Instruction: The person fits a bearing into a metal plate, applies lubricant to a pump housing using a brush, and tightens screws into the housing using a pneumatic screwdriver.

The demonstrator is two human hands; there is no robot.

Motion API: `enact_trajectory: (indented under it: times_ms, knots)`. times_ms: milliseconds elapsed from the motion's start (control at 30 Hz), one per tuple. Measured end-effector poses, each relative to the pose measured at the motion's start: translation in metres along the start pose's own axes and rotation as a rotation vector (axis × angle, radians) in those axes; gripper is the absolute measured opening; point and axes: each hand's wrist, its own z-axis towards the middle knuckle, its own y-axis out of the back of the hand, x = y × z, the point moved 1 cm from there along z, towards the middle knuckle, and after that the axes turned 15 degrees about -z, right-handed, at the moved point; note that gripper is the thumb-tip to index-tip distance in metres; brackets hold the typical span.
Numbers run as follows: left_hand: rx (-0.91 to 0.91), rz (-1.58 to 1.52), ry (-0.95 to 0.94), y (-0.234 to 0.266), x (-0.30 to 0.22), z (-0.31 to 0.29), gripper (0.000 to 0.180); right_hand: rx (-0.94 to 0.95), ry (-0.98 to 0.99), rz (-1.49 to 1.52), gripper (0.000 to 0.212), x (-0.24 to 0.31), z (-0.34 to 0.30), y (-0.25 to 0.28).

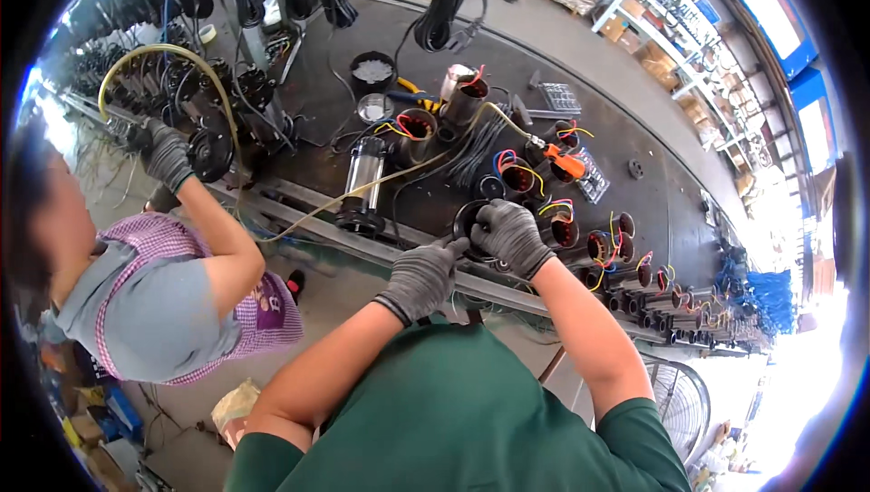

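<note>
Both my hands wear grey knit gloves and meet at the near edge of the dark bench (pixel 634 197). Between them is a dark, round, ring-like part (pixel 466 219), partly covered by the gloves. My right hand (pixel 512 236) is closed on its right side, fingers bent over the rim. From the lower left, my left hand (pixel 419 280) pinches its near edge with the fingertips. Close beyond are metal motor housings with coloured wires (pixel 518 178) and a small dark round piece (pixel 490 188). An orange-handled air tool (pixel 565 162) lies past my right hand.
A clear cylinder with black ends (pixel 364 175) stands left of my hands. A yellowish hose (pixel 340 200) crosses the bench. Several more housings (pixel 634 274) line the right side. At left a co-worker (pixel 163 284) handles parts with a gloved hand. Black cables (pixel 450 3) hang overhead.
</note>
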Motion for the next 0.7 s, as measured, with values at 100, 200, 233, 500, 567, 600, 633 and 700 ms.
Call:
enact_trajectory:
  times_ms: [100, 200, 233, 500, 567, 600, 633, 700]
  knots:
    - [0.013, -0.001, 0.023, 0.004, -0.003, 0.001, 0.042, 0.094, -0.012, 0.086, 0.031, -0.006, -0.001, 0.012]
    - [-0.011, -0.036, 0.016, -0.003, 0.009, -0.003, 0.041, -0.013, -0.056, 0.242, 0.031, -0.015, -0.008, 0.022]
    - [-0.036, -0.099, -0.013, -0.003, 0.009, -0.003, 0.041, -0.065, -0.081, 0.333, 0.028, -0.021, -0.013, 0.021]
    - [-0.061, -0.593, 0.098, 0.007, 0.005, 0.019, 0.03, 0.115, -0.619, 1.455, 0.02, -0.06, -0.063, -0.002]
    - [-0.036, -0.524, 0.022, 0.013, -0.008, 0.038, 0.021, 0.045, -0.633, 1.545, 0.019, -0.056, -0.079, -0.007]
    - [-0.045, -0.468, -0.066, 0.008, -0.005, 0.05, 0.015, 0.0, -0.648, 1.673, 0.02, -0.056, -0.086, -0.016]
    - [-0.033, -0.457, -0.068, 0.009, -0.011, 0.06, 0.015, -0.047, -0.66, 1.802, 0.021, -0.057, -0.093, -0.023]
    - [0.076, -0.162, -0.047, 0.01, -0.024, 0.078, 0.014, -0.071, -0.681, 1.835, 0.022, -0.055, -0.112, -0.031]
